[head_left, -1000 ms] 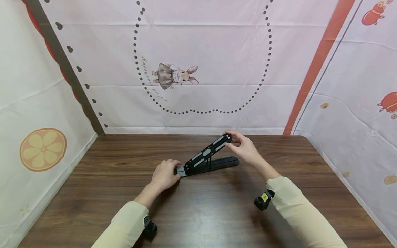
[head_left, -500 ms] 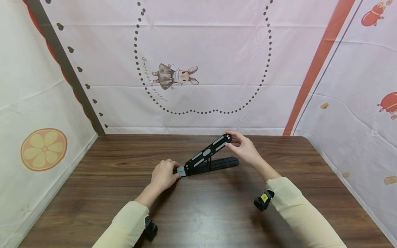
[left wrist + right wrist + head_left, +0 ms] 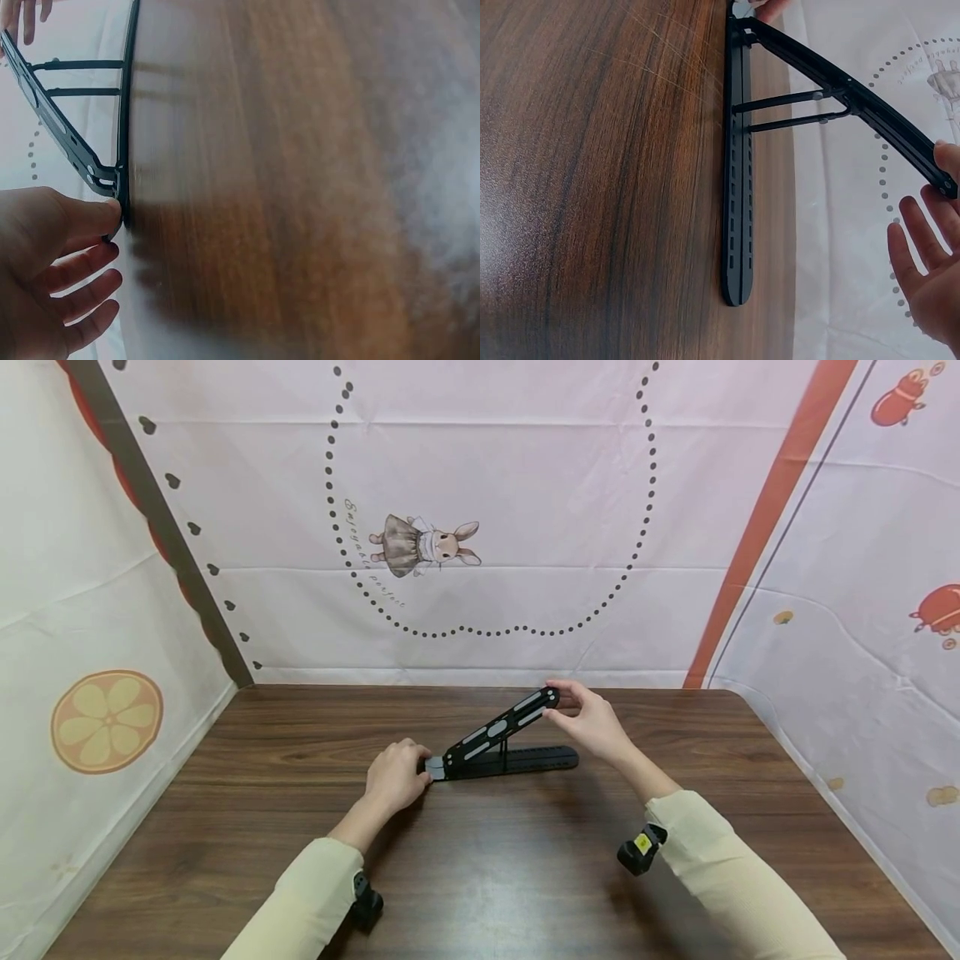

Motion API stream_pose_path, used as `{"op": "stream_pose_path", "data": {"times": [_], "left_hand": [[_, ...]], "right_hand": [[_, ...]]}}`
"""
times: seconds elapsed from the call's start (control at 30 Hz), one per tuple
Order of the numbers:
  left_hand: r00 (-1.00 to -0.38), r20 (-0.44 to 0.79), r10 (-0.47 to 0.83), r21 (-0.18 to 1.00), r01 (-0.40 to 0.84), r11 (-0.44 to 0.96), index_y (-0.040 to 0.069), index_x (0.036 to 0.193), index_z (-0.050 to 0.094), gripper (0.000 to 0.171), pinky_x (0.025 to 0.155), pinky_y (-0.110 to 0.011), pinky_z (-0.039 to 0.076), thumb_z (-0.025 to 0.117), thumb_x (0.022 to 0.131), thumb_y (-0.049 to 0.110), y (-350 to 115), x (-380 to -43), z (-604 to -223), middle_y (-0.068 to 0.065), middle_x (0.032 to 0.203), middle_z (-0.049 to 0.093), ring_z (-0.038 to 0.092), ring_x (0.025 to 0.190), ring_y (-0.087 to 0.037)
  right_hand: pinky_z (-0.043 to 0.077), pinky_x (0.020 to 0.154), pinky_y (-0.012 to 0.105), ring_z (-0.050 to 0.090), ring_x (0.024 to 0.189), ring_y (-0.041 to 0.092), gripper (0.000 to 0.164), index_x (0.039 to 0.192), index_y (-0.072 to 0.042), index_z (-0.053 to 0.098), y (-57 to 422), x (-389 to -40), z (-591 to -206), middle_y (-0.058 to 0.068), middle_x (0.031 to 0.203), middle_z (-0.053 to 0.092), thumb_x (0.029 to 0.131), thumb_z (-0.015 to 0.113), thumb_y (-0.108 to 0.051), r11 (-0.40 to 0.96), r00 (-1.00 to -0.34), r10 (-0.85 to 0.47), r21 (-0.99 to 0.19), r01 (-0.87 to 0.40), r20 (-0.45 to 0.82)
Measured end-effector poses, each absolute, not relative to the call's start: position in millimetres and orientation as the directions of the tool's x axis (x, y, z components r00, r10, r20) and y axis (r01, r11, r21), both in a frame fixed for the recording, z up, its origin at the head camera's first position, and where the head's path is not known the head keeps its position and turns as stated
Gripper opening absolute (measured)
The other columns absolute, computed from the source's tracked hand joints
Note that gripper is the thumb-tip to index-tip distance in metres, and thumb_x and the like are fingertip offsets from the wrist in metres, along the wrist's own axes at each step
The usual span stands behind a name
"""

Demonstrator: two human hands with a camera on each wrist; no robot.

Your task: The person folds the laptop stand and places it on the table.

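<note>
A black folding laptop stand (image 3: 497,728) with light grey pads stands partly unfolded on the table. Its slotted base (image 3: 737,225) lies along the wood, while the upper arm (image 3: 56,124) slants up from the hinge, propped by thin struts (image 3: 787,100). At the hinge end, my left hand (image 3: 397,774) pinches the grey-padded tip between thumb and index finger; its other fingers are loosely bent. My right hand (image 3: 592,722) holds the raised end of the upper arm between thumb and fingers. In the right wrist view, the struts meet the base nearer the hinge than its rounded end.
The brown wood-grain table (image 3: 495,877) spreads around the stand. A white printed cloth (image 3: 525,510) hangs behind it, with more cloth at both sides. Black wrist cameras (image 3: 642,849) sit at the cream sleeves (image 3: 731,868).
The stand has turned slightly, so its base lies more squarely across the table. Both hands have shifted a little with it and keep their holds; the raised end appears slightly lower.
</note>
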State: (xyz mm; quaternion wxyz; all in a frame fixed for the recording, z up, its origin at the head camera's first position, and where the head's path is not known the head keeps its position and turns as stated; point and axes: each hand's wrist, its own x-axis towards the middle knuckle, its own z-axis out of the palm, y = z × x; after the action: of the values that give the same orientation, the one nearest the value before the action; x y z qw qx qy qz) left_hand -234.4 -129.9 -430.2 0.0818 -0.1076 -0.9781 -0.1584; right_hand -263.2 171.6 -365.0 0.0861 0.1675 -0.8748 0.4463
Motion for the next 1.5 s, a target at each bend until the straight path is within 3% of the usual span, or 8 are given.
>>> {"op": "stream_pose_path", "data": {"times": [1.13,1.5], "left_hand": [[-0.972,0.222,0.073,0.31,0.142,0.94,0.014,0.1,0.07,0.021,0.067,-0.038,0.051,0.07,0.079,0.013,-134.5,-256.4,-436.2,-0.003,0.094,0.067,0.061,0.087,-0.024],[-0.972,0.228,0.061,0.3,0.129,0.945,0.015,0.101,0.07,0.021,0.069,-0.04,0.051,0.068,0.08,0.01,-135.9,-263.2,-436.5,-0.004,0.097,0.068,0.061,0.091,-0.026]], "right_hand": [[0.053,0.078,0.031,0.06,0.102,0.026,0.047,0.12,-0.005,0.051,160.1,-251.0,-363.6,0.011,0.124,0.054,0.08,0.072,-0.018,0.565,-0.924,-0.2,-0.732,-0.381,0.327],[0.052,0.08,0.035,0.06,0.101,0.024,0.044,0.114,-0.004,0.052,151.6,-245.8,-361.2,0.011,0.115,0.059,0.078,0.074,-0.019,0.579,-0.93,-0.179,-0.73,-0.362,0.319]]}}
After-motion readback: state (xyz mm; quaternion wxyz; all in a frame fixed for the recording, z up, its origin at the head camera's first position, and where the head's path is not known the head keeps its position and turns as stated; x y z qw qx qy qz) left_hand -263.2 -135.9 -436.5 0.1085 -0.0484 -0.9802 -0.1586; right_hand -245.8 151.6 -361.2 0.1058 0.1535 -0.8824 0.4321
